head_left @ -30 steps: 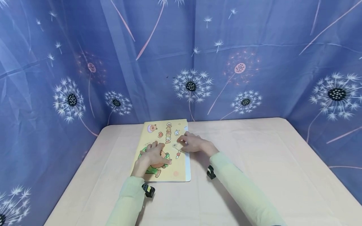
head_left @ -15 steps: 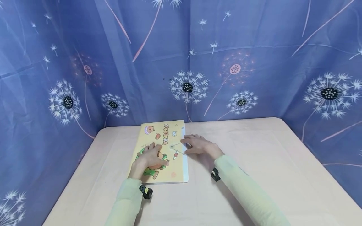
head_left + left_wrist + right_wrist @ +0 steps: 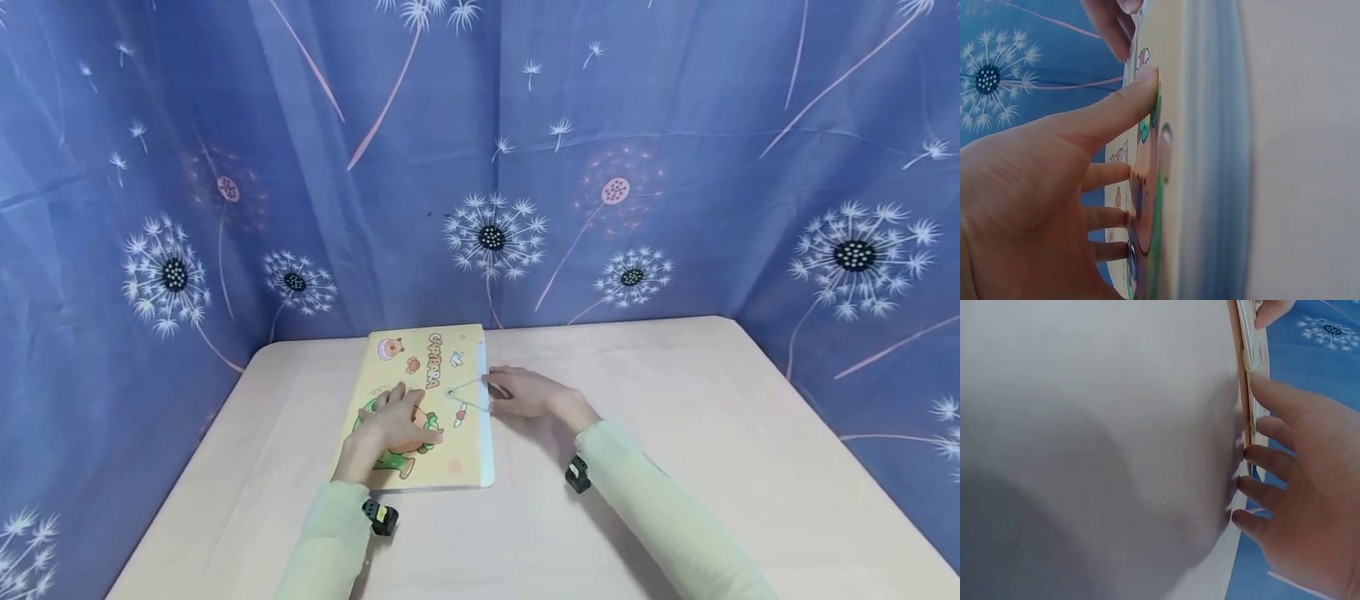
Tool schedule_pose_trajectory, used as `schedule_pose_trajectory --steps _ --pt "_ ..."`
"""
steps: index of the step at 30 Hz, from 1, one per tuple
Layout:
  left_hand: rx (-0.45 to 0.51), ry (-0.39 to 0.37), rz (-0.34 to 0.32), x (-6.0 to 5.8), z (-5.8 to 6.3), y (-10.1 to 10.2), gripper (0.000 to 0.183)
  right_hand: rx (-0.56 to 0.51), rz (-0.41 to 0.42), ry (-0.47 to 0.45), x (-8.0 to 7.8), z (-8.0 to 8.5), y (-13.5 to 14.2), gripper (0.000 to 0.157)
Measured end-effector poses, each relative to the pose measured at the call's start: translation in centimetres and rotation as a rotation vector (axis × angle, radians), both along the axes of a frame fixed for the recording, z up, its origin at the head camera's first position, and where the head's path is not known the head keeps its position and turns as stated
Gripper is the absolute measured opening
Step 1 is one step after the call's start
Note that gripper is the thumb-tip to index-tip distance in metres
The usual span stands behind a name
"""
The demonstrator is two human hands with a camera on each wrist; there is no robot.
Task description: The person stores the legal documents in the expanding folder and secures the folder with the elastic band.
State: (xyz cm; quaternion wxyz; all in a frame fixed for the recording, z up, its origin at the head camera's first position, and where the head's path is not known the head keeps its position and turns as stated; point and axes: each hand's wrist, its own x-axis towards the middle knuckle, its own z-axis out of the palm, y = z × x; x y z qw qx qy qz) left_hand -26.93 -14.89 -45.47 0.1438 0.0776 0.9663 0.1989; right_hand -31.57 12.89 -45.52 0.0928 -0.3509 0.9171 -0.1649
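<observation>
A yellow file folder (image 3: 463,446) with capybara drawings lies flat on the table. Its thick layered edge (image 3: 1216,150) shows in the left wrist view. My left hand (image 3: 390,421) rests on the cover, fingers spread over the large capybara picture. A thin cord (image 3: 468,384) runs in a V from a small round button (image 3: 451,392) on the cover to the folder's right edge. At that edge is my right hand (image 3: 536,393), its thumb and index finger by the two ends of the V. In the right wrist view its fingers (image 3: 1269,461) are spread and slightly bent.
The pale tablecloth (image 3: 675,467) stretches to the right of the folder and in front of it. Blue curtains (image 3: 405,233) with dandelion prints hang behind the table and on both sides. Each wrist bears a small black camera (image 3: 577,473).
My right hand has moved right, from over the button to the folder's edge, and the cord's V has come into view. My left hand stays on the cover. The head view has shifted slightly.
</observation>
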Motion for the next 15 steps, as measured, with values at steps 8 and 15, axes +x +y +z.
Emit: schedule_pose_trajectory --steps 8,15 --pt "-0.010 0.015 0.006 0.2 -0.1 0.5 0.093 -0.057 -0.111 0.048 1.1 0.5 1.7 0.065" --pt "0.045 0.041 0.000 0.1 0.4 0.6 0.089 -0.061 -0.231 0.165 1.8 1.1 4.0 0.070"
